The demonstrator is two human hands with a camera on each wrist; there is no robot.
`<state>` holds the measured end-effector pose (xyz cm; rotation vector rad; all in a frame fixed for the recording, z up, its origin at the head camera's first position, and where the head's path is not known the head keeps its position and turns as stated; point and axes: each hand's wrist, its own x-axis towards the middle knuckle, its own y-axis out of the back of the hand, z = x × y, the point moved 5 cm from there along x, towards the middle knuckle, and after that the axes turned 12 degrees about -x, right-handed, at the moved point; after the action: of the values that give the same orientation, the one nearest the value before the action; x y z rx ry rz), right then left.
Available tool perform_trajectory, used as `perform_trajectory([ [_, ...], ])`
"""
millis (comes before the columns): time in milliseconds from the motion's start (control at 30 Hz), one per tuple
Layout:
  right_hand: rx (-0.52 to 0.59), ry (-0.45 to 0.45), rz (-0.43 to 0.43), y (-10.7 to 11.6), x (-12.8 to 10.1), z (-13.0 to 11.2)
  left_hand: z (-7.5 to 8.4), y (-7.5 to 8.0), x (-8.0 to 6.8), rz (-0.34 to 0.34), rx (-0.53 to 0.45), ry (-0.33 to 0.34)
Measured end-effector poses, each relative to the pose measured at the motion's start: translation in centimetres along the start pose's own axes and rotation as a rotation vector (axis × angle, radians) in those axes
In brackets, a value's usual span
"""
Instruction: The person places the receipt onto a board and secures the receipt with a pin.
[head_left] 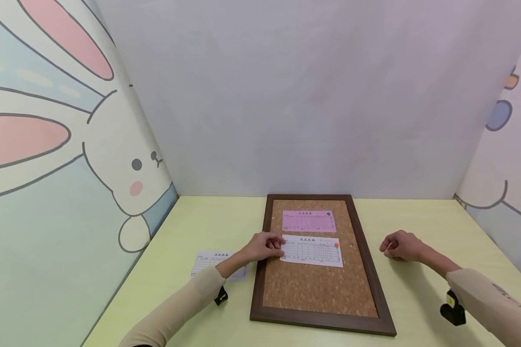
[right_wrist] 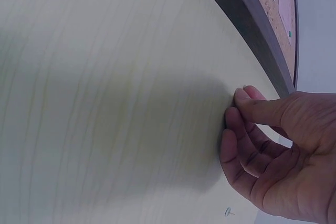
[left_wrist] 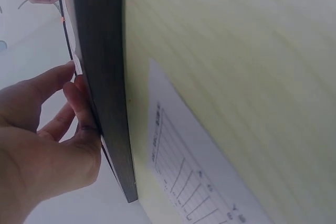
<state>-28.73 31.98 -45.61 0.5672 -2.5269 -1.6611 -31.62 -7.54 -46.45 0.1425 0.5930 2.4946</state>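
A pale yellow-green table (head_left: 191,226) fills the near part of the scene, closed in by a plain far wall and cartoon-rabbit panels on the left and right. At its middle lies a cork board (head_left: 317,284) in a dark wooden frame, flat, its long axis running from near to far. Two forms lie on the cork with their long sides running left to right: a pink form (head_left: 308,221) toward the far end, with a green pin at its far right corner, and just near of it a white form (head_left: 313,250), slightly skewed, with an orange pin (head_left: 336,245) at its right edge. Another white sheet (head_left: 208,262) lies flat on the table left of the board, partly covered by the left forearm.

The left hand (head_left: 265,246) reaches over the board's left frame edge, fingers loosely bent, fingertips pressing the left end of the white form; it grips nothing. The right hand (head_left: 401,245) rests on the table just right of the board, fingers curled and bunched with the tips against the tabletop; whether it pinches anything cannot be told. In the right wrist view a small loose thumbtack (right_wrist: 227,212) lies on the table near that hand.
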Motion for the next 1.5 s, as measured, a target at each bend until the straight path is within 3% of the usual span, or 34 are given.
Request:
perform_trajectory([
  [433, 0.009, 0.001, -0.014, -0.05, -0.20, 0.09, -0.14, -0.19, -0.18, -0.030, 0.005, 0.004],
  [933, 0.105, 0.004, -0.072, 0.01, -0.28, -0.01, 0.07, -0.06, -0.23, -0.034, 0.010, -0.005],
  [1333, 0.076, 0.013, -0.056, 0.34, -0.22, -0.28, 0.19, 0.01, -0.11, -0.030, 0.012, -0.008],
  [1500, 0.037, 0.037, -0.010, 0.49, -0.45, -0.03, 0.03, 0.06, -0.20, -0.035, -0.006, -0.003],
])
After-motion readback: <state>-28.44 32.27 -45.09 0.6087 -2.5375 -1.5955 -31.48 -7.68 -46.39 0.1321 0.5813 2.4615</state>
